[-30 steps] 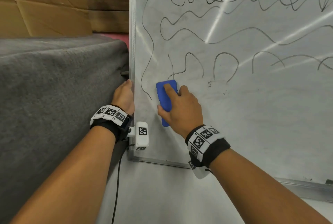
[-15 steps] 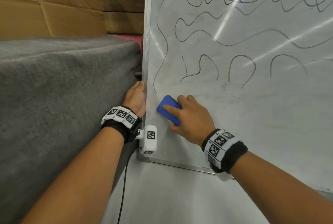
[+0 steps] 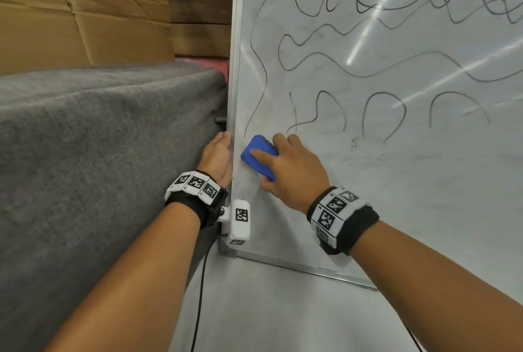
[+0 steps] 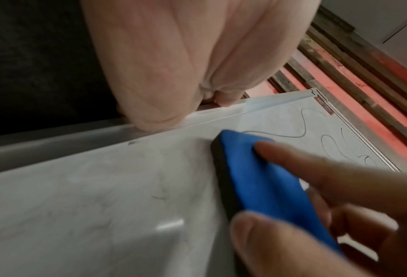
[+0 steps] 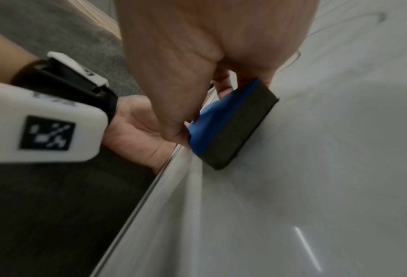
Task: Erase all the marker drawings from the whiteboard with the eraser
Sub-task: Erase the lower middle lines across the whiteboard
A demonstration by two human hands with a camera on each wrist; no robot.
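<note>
The whiteboard (image 3: 410, 182) stands upright with black wavy marker lines (image 3: 353, 66) over its upper half; its lower half is smeared grey. My right hand (image 3: 285, 165) grips a blue eraser (image 3: 259, 158) with a black felt face (image 5: 240, 129) and presses it flat on the board near the left edge, just under the lowest end of a long vertical squiggle (image 3: 256, 74). My left hand (image 3: 218, 153) holds the board's left metal frame (image 3: 233, 83), thumb on the front edge, fingers hidden behind. From the left wrist view, the eraser (image 4: 264, 178) lies tilted under the right hand's fingers (image 4: 299, 163).
A grey blanket-covered block (image 3: 99, 167) sits against the board's left side. Cardboard (image 3: 70, 12) and wooden planks (image 3: 198, 23) stand behind it. A black cable (image 3: 199, 300) hangs down over the pale floor (image 3: 268, 309) below the board's bottom frame (image 3: 311, 269).
The eraser has moved down and left from the arch lines toward the left edge and turned from upright to tilted. The bottom of the vertical squiggle is gone. The left hand stays on the frame.
</note>
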